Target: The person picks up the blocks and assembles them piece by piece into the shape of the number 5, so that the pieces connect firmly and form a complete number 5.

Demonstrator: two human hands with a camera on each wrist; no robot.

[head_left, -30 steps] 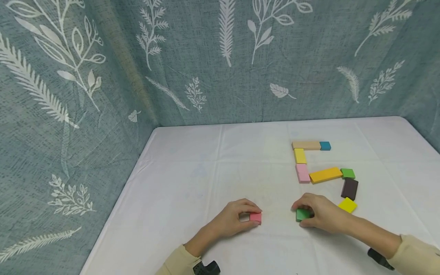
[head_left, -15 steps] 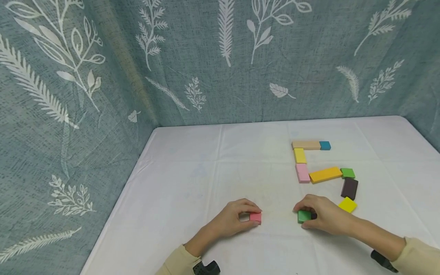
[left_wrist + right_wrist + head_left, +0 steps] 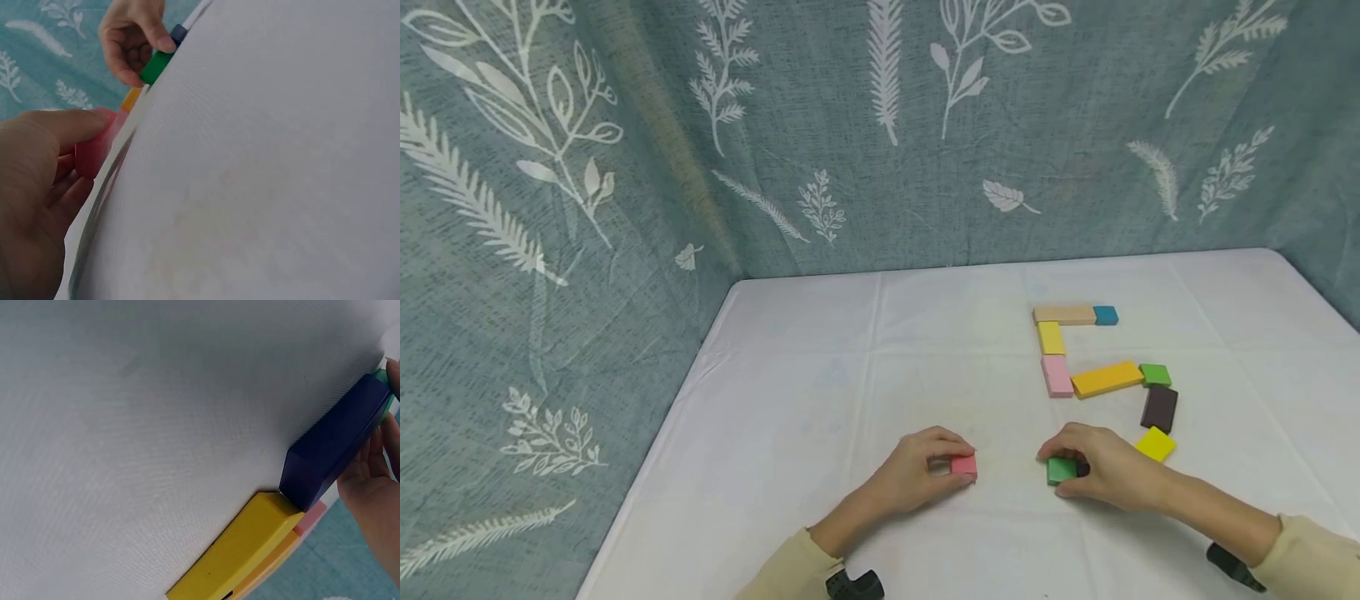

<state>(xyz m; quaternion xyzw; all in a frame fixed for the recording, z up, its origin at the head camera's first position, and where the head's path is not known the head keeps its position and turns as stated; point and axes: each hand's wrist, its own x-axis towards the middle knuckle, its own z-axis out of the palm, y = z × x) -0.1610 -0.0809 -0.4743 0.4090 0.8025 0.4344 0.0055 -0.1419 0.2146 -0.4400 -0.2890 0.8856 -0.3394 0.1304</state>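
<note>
My left hand (image 3: 917,468) pinches a small red block (image 3: 964,466) between thumb and fingers, low over the white cloth. In the left wrist view the red block (image 3: 95,147) shows at the thumb tip. To its right, my right hand (image 3: 1108,467) pinches a green block (image 3: 1061,471) at its front and back sides. A dark blue block (image 3: 337,440) lies end to end with the green one, mostly hidden under the right palm in the head view. Its other end meets the corner of a yellow block (image 3: 240,547). A gap separates the red block from the green.
The row of blocks continues behind my right hand: a dark brown block (image 3: 1160,408), a light green block (image 3: 1155,375), an orange block (image 3: 1107,379), a pink block (image 3: 1057,376), a second yellow block (image 3: 1051,338), a tan block (image 3: 1064,315) and a blue block (image 3: 1105,315).
My left hand has moved slightly right and away from me with the red block. The right hand and green block shifted a little right, then stayed. The head view has tilted slightly.
</note>
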